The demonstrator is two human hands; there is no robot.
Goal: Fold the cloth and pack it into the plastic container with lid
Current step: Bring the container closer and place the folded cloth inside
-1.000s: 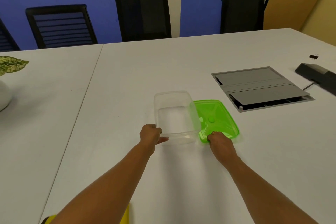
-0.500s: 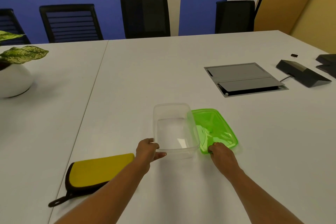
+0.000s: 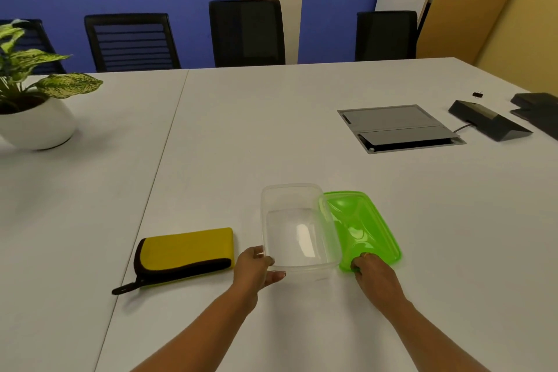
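A clear plastic container stands open and empty on the white table. My left hand grips its near left corner. A green lid lies flat on the table, touching the container's right side; my right hand holds the lid's near edge. A folded yellow cloth with black trim and a black loop lies on the table just left of my left hand.
A potted plant in a white pot sits at the far left. A grey cable hatch is set into the table at the right, with black devices beyond it. Black chairs line the far edge.
The view has tilted and pulled back, bringing the yellow cloth and the plant fully into sight. Both hands keep their hold on the container and the lid, which stay in place.
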